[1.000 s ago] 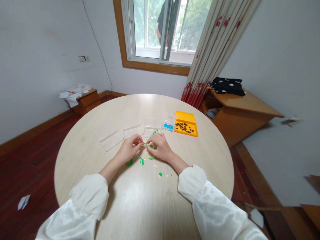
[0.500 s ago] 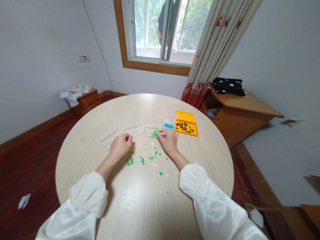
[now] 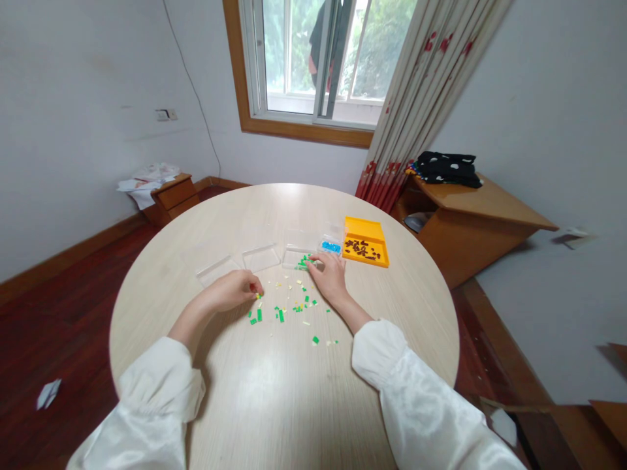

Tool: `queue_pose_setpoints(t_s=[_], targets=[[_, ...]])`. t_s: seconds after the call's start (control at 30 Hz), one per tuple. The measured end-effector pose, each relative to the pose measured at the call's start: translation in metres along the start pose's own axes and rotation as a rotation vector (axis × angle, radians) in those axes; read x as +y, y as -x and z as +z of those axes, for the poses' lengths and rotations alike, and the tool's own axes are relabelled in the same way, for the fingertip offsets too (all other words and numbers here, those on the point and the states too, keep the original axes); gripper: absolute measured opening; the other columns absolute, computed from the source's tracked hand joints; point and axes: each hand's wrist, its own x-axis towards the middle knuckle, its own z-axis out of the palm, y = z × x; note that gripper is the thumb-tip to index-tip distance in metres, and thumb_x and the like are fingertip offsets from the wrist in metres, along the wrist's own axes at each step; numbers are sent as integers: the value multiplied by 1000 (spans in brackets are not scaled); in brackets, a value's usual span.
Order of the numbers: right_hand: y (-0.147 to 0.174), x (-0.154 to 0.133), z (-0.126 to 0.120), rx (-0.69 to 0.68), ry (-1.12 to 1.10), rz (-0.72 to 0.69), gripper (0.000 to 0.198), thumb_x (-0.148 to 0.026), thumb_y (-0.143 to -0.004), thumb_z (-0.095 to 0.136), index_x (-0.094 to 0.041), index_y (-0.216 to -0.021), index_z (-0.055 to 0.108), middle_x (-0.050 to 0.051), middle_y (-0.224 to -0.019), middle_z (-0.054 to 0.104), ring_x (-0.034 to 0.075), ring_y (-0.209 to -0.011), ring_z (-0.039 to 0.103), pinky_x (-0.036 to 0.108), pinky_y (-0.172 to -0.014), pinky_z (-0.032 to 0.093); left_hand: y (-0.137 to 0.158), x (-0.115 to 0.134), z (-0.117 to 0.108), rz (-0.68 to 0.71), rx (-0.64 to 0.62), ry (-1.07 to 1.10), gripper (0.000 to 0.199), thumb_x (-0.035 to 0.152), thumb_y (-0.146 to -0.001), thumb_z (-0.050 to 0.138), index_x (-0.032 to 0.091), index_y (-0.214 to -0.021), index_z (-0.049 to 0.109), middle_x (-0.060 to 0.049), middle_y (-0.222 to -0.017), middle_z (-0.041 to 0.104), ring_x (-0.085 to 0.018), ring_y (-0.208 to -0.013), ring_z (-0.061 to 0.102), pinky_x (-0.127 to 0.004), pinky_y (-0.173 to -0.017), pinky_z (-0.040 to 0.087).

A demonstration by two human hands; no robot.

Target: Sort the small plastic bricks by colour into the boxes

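Bent over a small cluster of yellow toy bricks (image 3: 258, 296), my left hand (image 3: 232, 288) has its thumb and fingertips pinched together on them. My right hand (image 3: 329, 275) rests at the front right of a clear plastic box (image 3: 290, 258). Its thumb and forefinger are curled beside the green bricks (image 3: 304, 262) heaped in that box; whatever they pinch is too small to make out. Between the hands, more green bricks (image 3: 281, 316) and pale yellow pieces (image 3: 299, 282) lie scattered on the round table (image 3: 274, 391).
Two more clear boxes stand left of centre, one in the middle (image 3: 261, 258) and one partly behind my left hand (image 3: 215, 269). A small clear box of blue bricks (image 3: 331, 247) sits beside an open yellow case (image 3: 364, 228) with dark brown pieces (image 3: 360, 249).
My left hand has shifted down and its wrist has turned, bringing the fingertips onto the yellow bricks. The right hand stays almost in place at the box of green bricks.
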Motion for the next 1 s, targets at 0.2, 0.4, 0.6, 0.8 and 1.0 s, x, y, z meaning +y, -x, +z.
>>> queue_pose_setpoints(t_s=[0.2, 0.4, 0.6, 0.8, 1.0], targets=[[0, 0, 0, -1, -34, -18, 17, -34, -82, 56, -21, -77, 66, 5, -87, 69, 23, -88, 57, 39, -82, 32, -5, -7, 9, 14, 19, -80, 19, 25, -63, 54, 18, -75, 67, -3, -75, 63, -16, -68, 55, -24, -65, 40], [0, 0, 1, -8, -29, -17, 12, -30, -80, 58, -21, -77, 66, 4, -87, 70, 23, -88, 58, 38, -82, 33, -5, -5, 11, 17, 25, -152, 17, 23, -64, 52, 18, -72, 66, -5, -78, 62, -17, -69, 55, -25, -65, 39], [0, -1, 1, -14, -29, -19, 13, -30, -81, 57, -21, -77, 66, 4, -86, 69, 22, -87, 58, 38, -83, 33, -4, 0, 11, 1, 44, -164, 15, 22, -63, 52, 18, -67, 66, -6, -76, 64, -17, -68, 55, -25, -65, 39], [0, -1, 0, -5, -37, -32, 13, -31, -80, 57, -21, -75, 66, 4, -85, 69, 23, -86, 59, 38, -82, 34, -4, 5, 14, 21, 71, -133, 15, 19, -62, 50, 18, -66, 65, -6, -75, 63, -17, -68, 55, -27, -68, 41], [0, -3, 0, -22, -64, -50, 10, -26, -79, 58, -21, -75, 65, 4, -84, 69, 22, -86, 59, 38, -82, 34, -8, 4, 18, 45, 55, -119, 14, 18, -63, 49, 16, -66, 62, -6, -73, 61, -15, -65, 55, -25, -64, 41]])
